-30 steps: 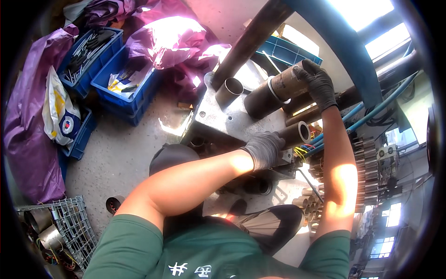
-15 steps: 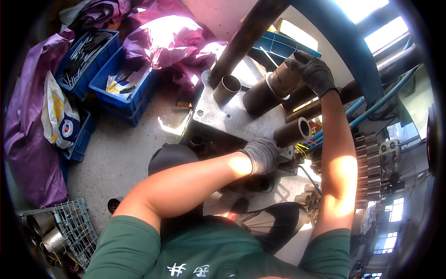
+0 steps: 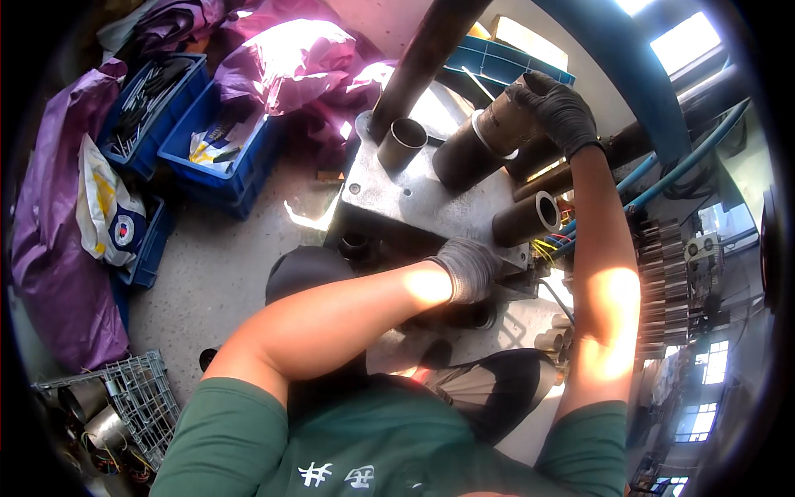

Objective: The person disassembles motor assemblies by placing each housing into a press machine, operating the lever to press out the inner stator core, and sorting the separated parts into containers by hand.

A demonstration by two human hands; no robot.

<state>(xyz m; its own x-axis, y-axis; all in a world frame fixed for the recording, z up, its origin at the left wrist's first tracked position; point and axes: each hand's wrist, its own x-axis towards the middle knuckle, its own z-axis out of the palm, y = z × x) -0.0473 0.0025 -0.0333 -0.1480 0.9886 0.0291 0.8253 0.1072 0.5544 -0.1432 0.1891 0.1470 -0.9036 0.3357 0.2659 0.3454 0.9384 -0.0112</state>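
Note:
My right hand [image 3: 556,109], in a dark grey glove, is closed around the upper end of a brown metal cylinder [image 3: 506,126]. That cylinder stands tilted in this view above a wider dark sleeve [image 3: 465,161], with a pale ring [image 3: 480,137] between the two. Under them lies a thick grey metal plate [image 3: 383,192]. My left hand [image 3: 469,270], gloved too, is curled at the plate's near edge, beside a dark thick-walled tube [image 3: 522,220]. Its fingertips are hidden, and what they hold cannot be seen. An open-topped metal tube [image 3: 402,146] stands on the plate's left side.
A dark steel column [image 3: 426,66] rises from the plate's far corner. A curved blue machine frame [image 3: 633,70] arches over the right side. Blue bins [image 3: 219,161] and purple sheeting [image 3: 62,240] lie left. A wire basket [image 3: 149,406] holds metal parts at lower left.
The view has shifted slightly. Both hands keep their places, the right on the cylinder and the left at the plate's edge.

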